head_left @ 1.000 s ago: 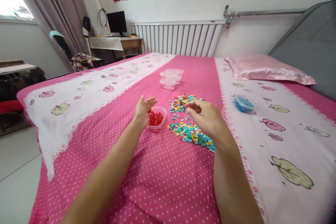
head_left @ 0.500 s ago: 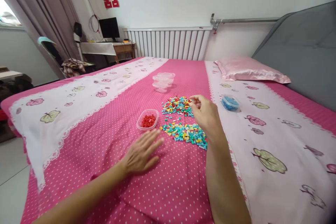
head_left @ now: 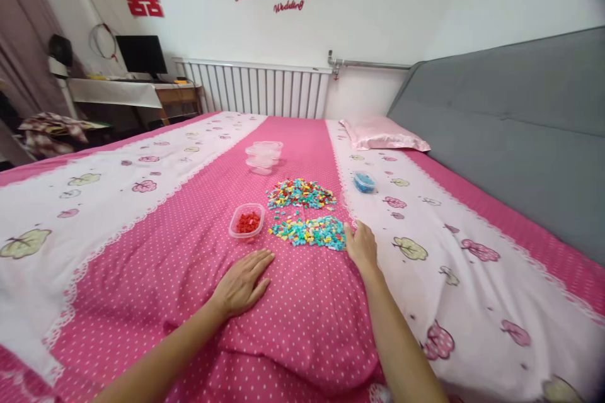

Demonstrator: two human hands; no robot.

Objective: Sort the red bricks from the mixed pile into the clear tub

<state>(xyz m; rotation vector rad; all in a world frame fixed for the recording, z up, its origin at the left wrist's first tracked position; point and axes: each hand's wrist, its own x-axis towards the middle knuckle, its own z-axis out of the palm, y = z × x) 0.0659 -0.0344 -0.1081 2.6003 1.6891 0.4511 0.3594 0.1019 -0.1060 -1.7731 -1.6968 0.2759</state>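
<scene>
My left hand (head_left: pixel 243 282) lies flat on the pink dotted bedspread (head_left: pixel 302 308) with its fingers stretched out, holding nothing. Ahead of it stands a clear plastic box (head_left: pixel 232 225) with small red toy bricks (head_left: pixel 248 222) inside. My right hand (head_left: pixel 362 245) rests at the right end of the nearer pile of small bricks (head_left: pixel 309 232), mostly turquoise and yellow. Its thumb touches or nearly touches the pile, the fingers are apart from the thumb, and no brick shows in it. Behind lies a second mixed pile (head_left: pixel 301 193) with red, yellow and turquoise bricks.
Several clear boxes (head_left: pixel 265 154) are stacked farther back on the bed. A lidded box of blue pieces (head_left: pixel 363 182) sits to the right, beyond my right hand. A pink pillow (head_left: pixel 382 133) lies by the grey headboard (head_left: pixel 501 138). A radiator (head_left: pixel 265 89) lines the wall.
My right hand has left the farther pile and come back to the right end of the nearer one. My left hand has settled flat on the bedspread. The view has turned right.
</scene>
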